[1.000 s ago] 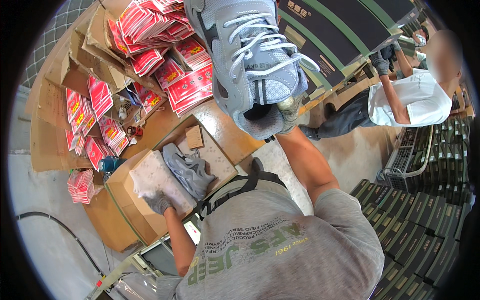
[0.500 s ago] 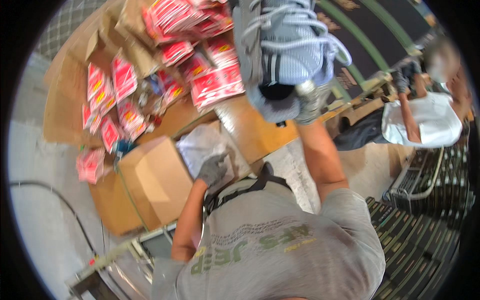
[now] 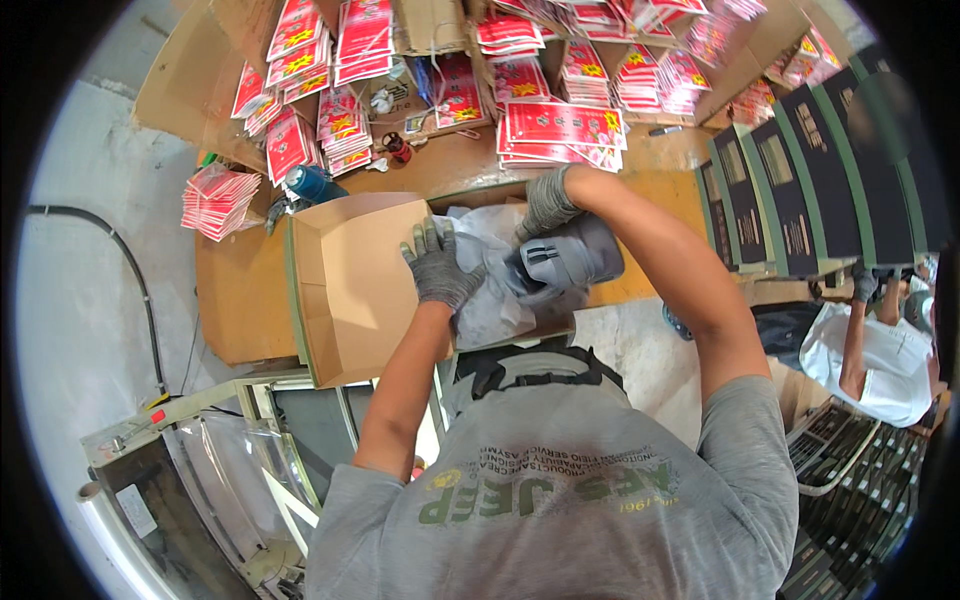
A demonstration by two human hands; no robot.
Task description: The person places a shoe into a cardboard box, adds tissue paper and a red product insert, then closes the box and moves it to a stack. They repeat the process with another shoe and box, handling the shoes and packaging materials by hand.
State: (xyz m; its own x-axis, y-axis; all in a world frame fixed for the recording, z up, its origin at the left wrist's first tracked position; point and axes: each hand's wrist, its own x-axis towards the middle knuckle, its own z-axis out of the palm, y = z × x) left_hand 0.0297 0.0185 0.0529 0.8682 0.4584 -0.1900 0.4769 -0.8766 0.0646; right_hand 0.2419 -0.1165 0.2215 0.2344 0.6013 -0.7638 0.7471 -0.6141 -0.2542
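A grey-blue shoe (image 3: 585, 250) lies across the right end of an open shoe box, on crumpled white tissue paper (image 3: 490, 310). My right hand (image 3: 550, 203), in a grey knit glove, is curled at the shoe's far side and closed on it. Its fingertips are partly hidden against the shoe and paper. Gloved as well, my left hand (image 3: 440, 268) lies on the tissue with its fingers spread, holding nothing. To its left stands the box's raised brown lid (image 3: 355, 270). Whether a second shoe is in the box is hidden.
Cardboard compartments (image 3: 430, 28) of red printed packets line the table's far side. A red packet stack (image 3: 220, 200) and a blue bottle (image 3: 312, 185) are at left. Dark shoe boxes (image 3: 790, 190) stand at right. Beyond them, a co-worker in a white shirt (image 3: 870, 350) is working.
The shoe has come down from above the table into the box with my right hand. My left hand has spread out on the tissue. The view has turned.
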